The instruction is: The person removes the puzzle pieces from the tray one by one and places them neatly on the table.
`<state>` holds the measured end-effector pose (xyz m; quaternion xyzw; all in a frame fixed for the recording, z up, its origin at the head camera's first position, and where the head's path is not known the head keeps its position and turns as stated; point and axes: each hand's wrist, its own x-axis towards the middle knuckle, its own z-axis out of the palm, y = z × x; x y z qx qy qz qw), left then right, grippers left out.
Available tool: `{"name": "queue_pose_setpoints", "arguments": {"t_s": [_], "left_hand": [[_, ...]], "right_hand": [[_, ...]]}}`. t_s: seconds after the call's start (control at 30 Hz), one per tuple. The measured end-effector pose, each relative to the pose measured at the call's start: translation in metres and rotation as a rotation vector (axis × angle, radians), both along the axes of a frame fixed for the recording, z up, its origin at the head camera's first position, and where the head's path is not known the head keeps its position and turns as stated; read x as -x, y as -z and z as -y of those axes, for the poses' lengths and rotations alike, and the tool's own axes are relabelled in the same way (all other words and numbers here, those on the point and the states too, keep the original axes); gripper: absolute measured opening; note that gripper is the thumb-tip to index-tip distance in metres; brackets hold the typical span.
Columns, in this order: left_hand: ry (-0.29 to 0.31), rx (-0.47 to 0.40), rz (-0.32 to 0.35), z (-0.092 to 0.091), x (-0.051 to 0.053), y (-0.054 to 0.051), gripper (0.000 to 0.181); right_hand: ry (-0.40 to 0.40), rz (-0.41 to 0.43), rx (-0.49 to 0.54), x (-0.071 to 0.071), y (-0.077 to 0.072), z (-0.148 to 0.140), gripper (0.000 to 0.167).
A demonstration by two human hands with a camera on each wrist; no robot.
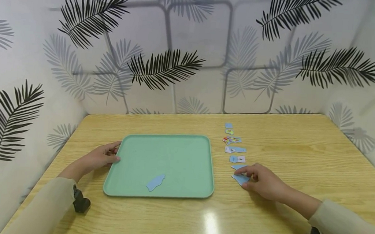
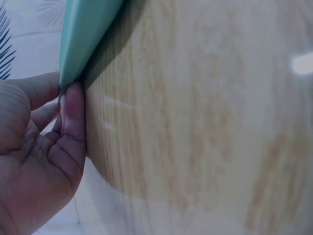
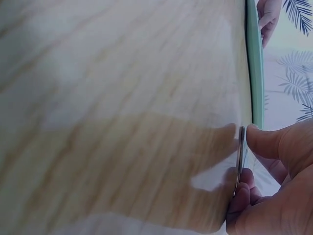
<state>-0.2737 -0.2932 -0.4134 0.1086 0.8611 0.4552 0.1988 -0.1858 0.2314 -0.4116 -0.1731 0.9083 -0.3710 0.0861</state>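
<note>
A green tray point(image 1: 167, 163) lies on the table, and my left hand point(image 1: 104, 156) grips its left rim between thumb and fingers. The left wrist view shows the fingertips point(image 2: 73, 100) at the tray's edge. On the tray lies one light-blue puzzle piece point(image 1: 155, 182) with wavy sides. Right of the tray, my right hand point(image 1: 263, 181) pinches another light-blue puzzle piece point(image 1: 240, 179) by its edges, close to the tabletop. In the right wrist view that piece point(image 3: 240, 152) appears edge-on between thumb and fingers. A further blue piece point(image 1: 238, 167) lies just beyond, partly covered by the fingers.
Several small pieces run in a column right of the tray: a blue-and-white pair point(image 1: 237, 159), a longer strip point(image 1: 235, 150), a colourful cluster point(image 1: 231, 140) and a blue piece point(image 1: 228, 125) farthest back. A leaf-patterned wall point(image 1: 196, 88) borders the wooden table point(image 1: 303, 152).
</note>
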Motion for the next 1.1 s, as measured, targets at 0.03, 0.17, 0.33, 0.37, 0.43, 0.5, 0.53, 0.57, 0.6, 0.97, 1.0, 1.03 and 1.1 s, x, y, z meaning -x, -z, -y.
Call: {"name": "queue_pose_setpoints", "arguments": {"t_s": [0.03,0.17,0.33,0.37,0.43,0.5,0.53,0.57,0.6,0.97,1.0,1.03,1.1], "left_hand": [[-0.001,0.0,-0.001,0.0,0.0,0.0,0.067],[0.0,0.007,-0.008,0.001,0.0,0.0,0.068],[-0.001,0.008,-0.002,0.001,0.0,0.001,0.068],[-0.003,0.006,0.001,0.001,0.0,0.001,0.068],[-0.006,0.005,0.007,0.001,0.0,0.001,0.068],[-0.001,-0.002,0.008,0.001,0.0,0.001,0.068],[0.002,-0.003,0.008,0.0,0.0,0.001,0.068],[-0.003,-0.005,0.012,0.0,0.0,0.0,0.068],[-0.002,-0.007,0.012,0.0,0.0,0.0,0.068],[0.001,-0.004,0.004,0.0,-0.001,-0.001,0.067],[-0.001,-0.004,0.006,0.0,-0.001,-0.002,0.068],[-0.005,0.0,0.006,-0.001,-0.001,-0.002,0.068],[-0.005,0.003,0.002,-0.001,0.0,-0.002,0.068]], "right_hand": [[0.001,0.006,0.005,0.0,0.0,0.0,0.032],[0.007,0.013,0.024,0.002,-0.001,0.0,0.033],[0.012,0.002,0.058,0.005,-0.001,0.001,0.034],[0.01,0.002,0.066,0.005,-0.001,0.002,0.034],[0.01,0.004,0.079,0.006,-0.002,0.004,0.034],[0.01,-0.001,0.085,0.006,-0.004,0.008,0.034],[0.009,-0.003,0.087,0.006,-0.006,0.01,0.033],[0.01,-0.003,0.093,0.006,-0.007,0.012,0.033],[0.008,-0.007,0.102,0.006,-0.008,0.015,0.033],[-0.033,-0.028,0.182,0.011,-0.006,0.049,0.032],[-0.037,-0.021,0.191,0.012,-0.005,0.052,0.032],[-0.041,-0.014,0.203,0.012,-0.005,0.056,0.032],[-0.043,0.001,0.228,0.011,-0.004,0.064,0.032]]}}
